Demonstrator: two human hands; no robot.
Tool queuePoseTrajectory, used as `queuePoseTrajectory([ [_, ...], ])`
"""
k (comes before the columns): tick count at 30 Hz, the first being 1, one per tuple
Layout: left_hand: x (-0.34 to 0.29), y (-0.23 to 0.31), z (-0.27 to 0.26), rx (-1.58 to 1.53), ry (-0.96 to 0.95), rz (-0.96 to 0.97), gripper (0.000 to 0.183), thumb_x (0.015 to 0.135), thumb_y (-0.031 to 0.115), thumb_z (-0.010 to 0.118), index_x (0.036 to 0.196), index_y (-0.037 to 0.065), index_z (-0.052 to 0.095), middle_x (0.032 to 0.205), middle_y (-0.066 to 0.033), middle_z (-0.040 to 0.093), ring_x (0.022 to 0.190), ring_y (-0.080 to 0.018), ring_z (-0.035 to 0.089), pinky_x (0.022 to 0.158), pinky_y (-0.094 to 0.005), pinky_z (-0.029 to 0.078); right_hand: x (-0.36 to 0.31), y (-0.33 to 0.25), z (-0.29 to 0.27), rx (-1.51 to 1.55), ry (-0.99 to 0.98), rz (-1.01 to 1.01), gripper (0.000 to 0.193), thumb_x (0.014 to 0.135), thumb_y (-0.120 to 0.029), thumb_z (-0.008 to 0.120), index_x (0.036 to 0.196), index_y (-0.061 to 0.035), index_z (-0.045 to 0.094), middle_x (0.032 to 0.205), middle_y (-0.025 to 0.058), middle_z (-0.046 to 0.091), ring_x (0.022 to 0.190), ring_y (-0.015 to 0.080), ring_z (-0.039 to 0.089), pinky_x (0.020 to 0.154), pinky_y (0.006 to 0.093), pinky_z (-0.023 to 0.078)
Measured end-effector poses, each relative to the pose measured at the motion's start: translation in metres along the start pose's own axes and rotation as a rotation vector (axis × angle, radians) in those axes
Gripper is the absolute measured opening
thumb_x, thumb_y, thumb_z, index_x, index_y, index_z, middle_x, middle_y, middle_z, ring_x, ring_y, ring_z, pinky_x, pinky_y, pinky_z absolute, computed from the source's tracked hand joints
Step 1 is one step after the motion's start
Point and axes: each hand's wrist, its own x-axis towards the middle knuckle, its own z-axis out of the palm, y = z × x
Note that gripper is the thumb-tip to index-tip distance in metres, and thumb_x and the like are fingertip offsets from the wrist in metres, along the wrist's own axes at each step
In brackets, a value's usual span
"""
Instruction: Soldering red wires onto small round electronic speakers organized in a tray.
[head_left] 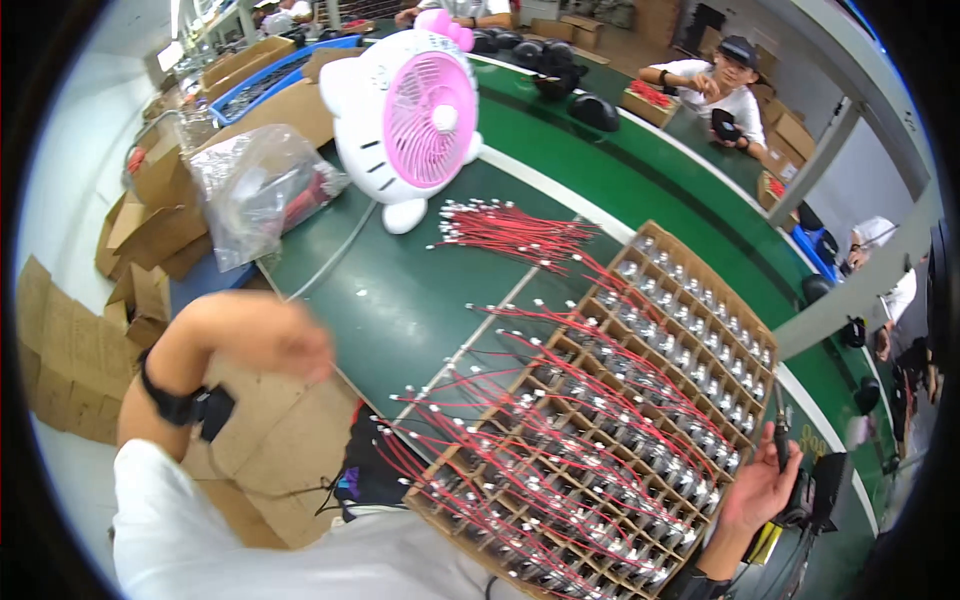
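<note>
My left hand (285, 340) is raised off the left edge of the bench, smeared by motion, and its fingers do not show clearly. At the right edge of a divided cardboard tray (735, 306), my right hand (762, 487) is closed around a slim tool with a black handle (782, 448) and a thin tip; its exact kind is unclear. Small clear and silvery parts (690, 350) fill the tray's compartments. Red wires with white connectors (610, 440) lie across the nearer rows. Beyond the tray lies a loose bundle of red wires (515, 235).
A pink and white fan (415, 115) stands on the dark green bench (400, 290). A plastic bag (260, 190) and cardboard boxes (160, 215) are at the left. Past the bench runs a green conveyor (640, 165) with black rounded parts; a person (725, 95) sits across it.
</note>
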Motion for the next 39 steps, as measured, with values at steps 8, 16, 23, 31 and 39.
queuePoseTrajectory([
  [8, 0.162, -0.022, 0.008, 0.152, 1.176, -0.266, 0.017, 0.082, 0.013, 0.064, 0.088, 0.001, 0.053, 0.087, -0.0194, 0.056, 0.086, -0.0396, 0.056, 0.074, -0.0465, 0.045, 0.01, -0.002, -0.005, 0.073, -0.137, 0.102, 0.028, 0.099, -0.028, 0.044, 0.106, -0.0042, 0.058, 0.086, 0.0088, 0.063, 0.114, 0.0268, 0.052, 0.11, 0.0416, 0.03],
  [16, 0.098, -0.011, 0.042, 0.099, 0.933, -0.342, 0.016, 0.078, 0.014, 0.067, 0.084, 0.004, 0.056, 0.087, -0.0134, 0.057, 0.085, -0.0336, 0.056, 0.074, -0.0423, 0.045, 0.006, -0.005, -0.004, 0.037, -0.211, 0.103, 0.029, 0.1, -0.028, 0.043, 0.109, -0.0037, 0.057, 0.088, 0.01, 0.063, 0.116, 0.027, 0.051, 0.109, 0.0415, 0.03],
  [23, 0.154, -0.002, 0.02, -0.072, 1.107, -0.211, 0.018, 0.079, 0.014, 0.068, 0.087, 0.002, 0.057, 0.089, -0.0149, 0.059, 0.089, -0.0339, 0.056, 0.077, -0.0421, 0.045, 0.007, -0.001, -0.005, 0.041, -0.073, 0.087, 0.025, 0.1, -0.028, 0.043, 0.108, -0.0066, 0.053, 0.084, 0.0094, 0.059, 0.111, 0.0255, 0.052, 0.108, 0.0412, 0.027],
  [31, 0.16, -0.006, 0.028, -0.146, 1.231, -0.254, 0.014, 0.081, 0.01, 0.065, 0.083, -0.001, 0.057, 0.083, -0.0182, 0.057, 0.086, -0.0369, 0.056, 0.074, -0.043, 0.044, 0.002, -0.007, -0.004, 0.006, -0.067, 0.09, 0.023, 0.099, -0.029, 0.044, 0.109, -0.0098, 0.052, 0.086, 0.0062, 0.057, 0.109, 0.0219, 0.052, 0.101, 0.038, 0.031],
  [39, 0.145, -0.016, 0.018, -0.176, 1.031, -0.223, 0.011, 0.088, 0.01, 0.057, 0.087, 0.0, 0.051, 0.08, -0.0134, 0.058, 0.079, -0.0272, 0.059, 0.069, -0.0377, 0.046, 0.0, -0.003, 0.007, 0.019, -0.063, 0.092, 0.023, 0.1, -0.029, 0.041, 0.107, -0.0093, 0.052, 0.086, 0.0077, 0.057, 0.107, 0.0212, 0.051, 0.096, 0.038, 0.035],
])
